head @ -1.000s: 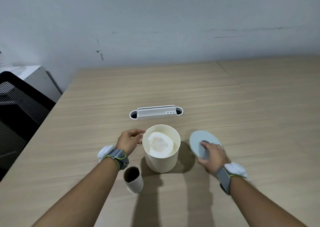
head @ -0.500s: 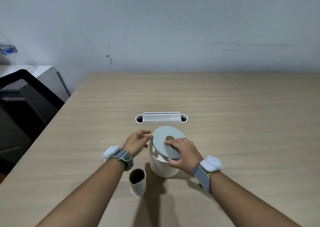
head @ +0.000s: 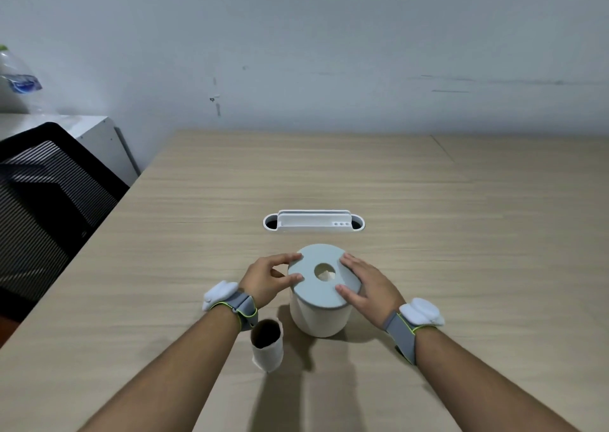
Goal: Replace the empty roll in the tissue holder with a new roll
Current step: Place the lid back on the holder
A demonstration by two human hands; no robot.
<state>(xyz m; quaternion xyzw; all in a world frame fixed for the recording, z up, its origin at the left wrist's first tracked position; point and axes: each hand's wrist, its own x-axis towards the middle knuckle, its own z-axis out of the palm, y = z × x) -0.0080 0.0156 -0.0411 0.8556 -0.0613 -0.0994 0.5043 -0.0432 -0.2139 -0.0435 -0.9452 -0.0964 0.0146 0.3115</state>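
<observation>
We are seeing the cream holder (head: 318, 319) standing upright, grey lid (head: 324, 275) sitting on top, white tissue (head: 326, 275) showing through its hole; the empty roll (head: 267, 346) is standing beside it.

White cable tray (head: 313, 221) mid-table (head: 461, 234) — mesh chair (head: 43, 207), bottle (head: 18, 79) left.

L hand (head: 263, 278), R hand (head: 369, 283), fingers spread flat

left hand (head: 263, 281): bare, forearm without sleeve | left wrist: grey fabric band (head: 242, 306) edged in yellow-green piping, white rounded pod on the outer side | right hand (head: 370, 288): bare, forearm without sleeve | right wrist: matching grey band (head: 400, 331), yellow-green piping, white rounded pod
</observation>
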